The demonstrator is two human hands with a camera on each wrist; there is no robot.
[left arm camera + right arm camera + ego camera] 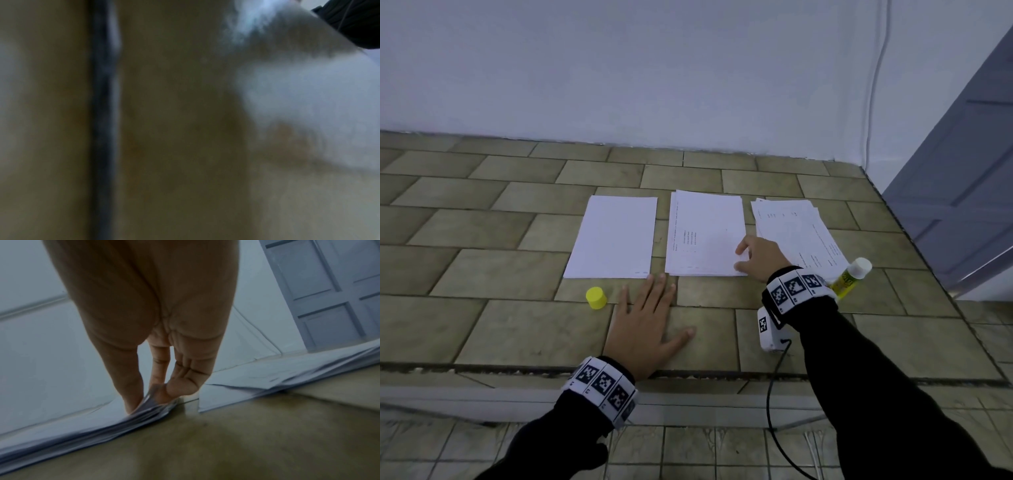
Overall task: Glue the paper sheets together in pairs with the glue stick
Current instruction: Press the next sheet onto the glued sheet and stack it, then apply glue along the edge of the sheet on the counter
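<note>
Three stacks of white paper lie side by side on the tiled counter: a left stack (pixel 613 236), a middle stack (pixel 705 233) and a fanned right stack (pixel 798 229). My right hand (pixel 741 258) is at the near right corner of the middle stack. In the right wrist view its thumb and fingers (pixel 148 399) pinch the corner of the top sheet (pixel 156 404) and lift it slightly. The left hand (pixel 654 315) lies flat on the counter, fingers straight, holding nothing. The glue stick (pixel 851 275) lies behind my right wrist. Its yellow cap (pixel 596 298) stands left of the left hand.
A white wall runs along the back of the counter (pixel 482 308), and a grey door (pixel 962 171) stands at the right. A cable (pixel 774 394) hangs from the right wrist camera over the front edge. The left wrist view is blurred tile.
</note>
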